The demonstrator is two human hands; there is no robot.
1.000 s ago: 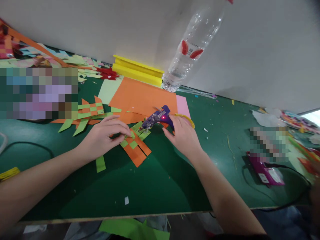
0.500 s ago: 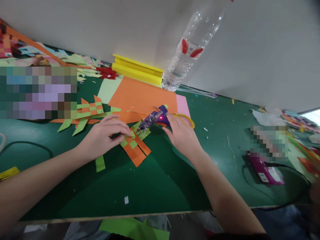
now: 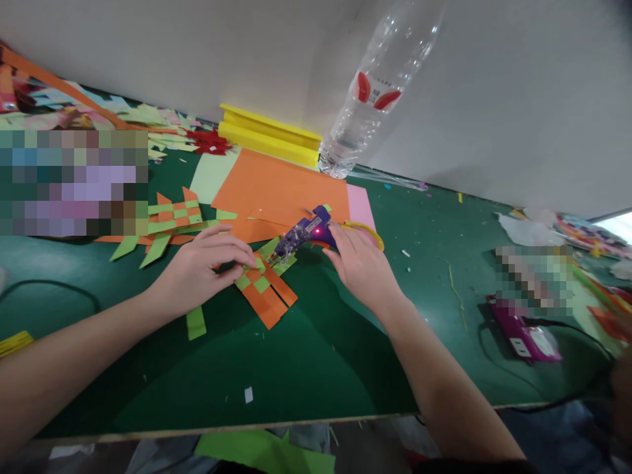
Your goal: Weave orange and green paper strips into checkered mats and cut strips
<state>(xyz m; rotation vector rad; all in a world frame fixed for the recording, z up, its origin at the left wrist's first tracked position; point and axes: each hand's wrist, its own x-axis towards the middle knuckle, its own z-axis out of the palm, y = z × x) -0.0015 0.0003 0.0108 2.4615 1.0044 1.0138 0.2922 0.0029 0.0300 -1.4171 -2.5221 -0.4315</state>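
Note:
My left hand (image 3: 210,266) is closed, thumb and finger pinching a green strip of the orange-and-green woven paper piece (image 3: 269,303), which lies on the table. My right hand (image 3: 365,270) is wrapped round the back of a purple hot glue gun (image 3: 303,232) with a small red light lit. Its nozzle points down and left at the woven paper, close to my left fingertips; whether the tip touches is too small to tell. Yellow scissor handles (image 3: 378,238) show behind my right hand. Another woven paper piece (image 3: 180,214) with loose strips sits to the left.
Orange paper sheets (image 3: 281,187) and a folded yellow strip (image 3: 269,138) lie at the back. A clear plastic bottle (image 3: 370,99) stands by the wall. A magenta power strip (image 3: 526,332) with a cable is at the right. Paper scraps (image 3: 158,118) pile up far left.
The view has shifted very slightly. Both hands, the glue gun and the woven paper hold almost the same places.

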